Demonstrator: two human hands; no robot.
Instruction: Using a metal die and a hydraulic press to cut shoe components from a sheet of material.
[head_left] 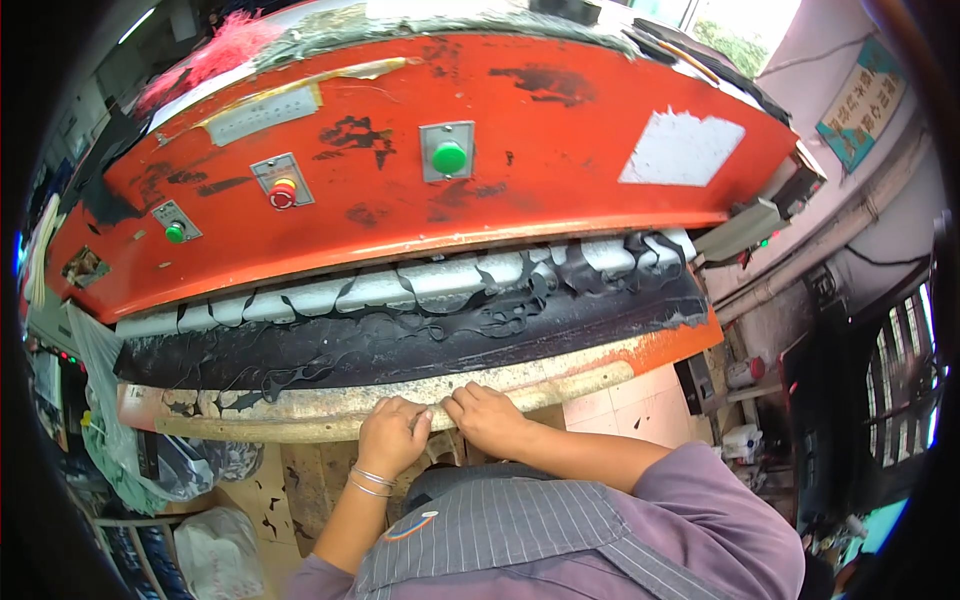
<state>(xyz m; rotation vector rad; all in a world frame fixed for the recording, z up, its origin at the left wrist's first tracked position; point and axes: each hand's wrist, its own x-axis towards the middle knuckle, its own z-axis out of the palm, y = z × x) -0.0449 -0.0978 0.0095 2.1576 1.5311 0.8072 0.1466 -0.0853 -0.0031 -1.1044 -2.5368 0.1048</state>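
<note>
Resting on worn ledge [270, 430]: left hand [394, 432], right hand [488, 418] curled, grip unclear; orange machine [370, 210], tiled floor [640, 412].

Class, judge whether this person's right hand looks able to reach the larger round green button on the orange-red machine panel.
Probably yes, by stretching forward: the right hand rests on the worn pale ledge, and nothing visible blocks the larger green button.
</note>
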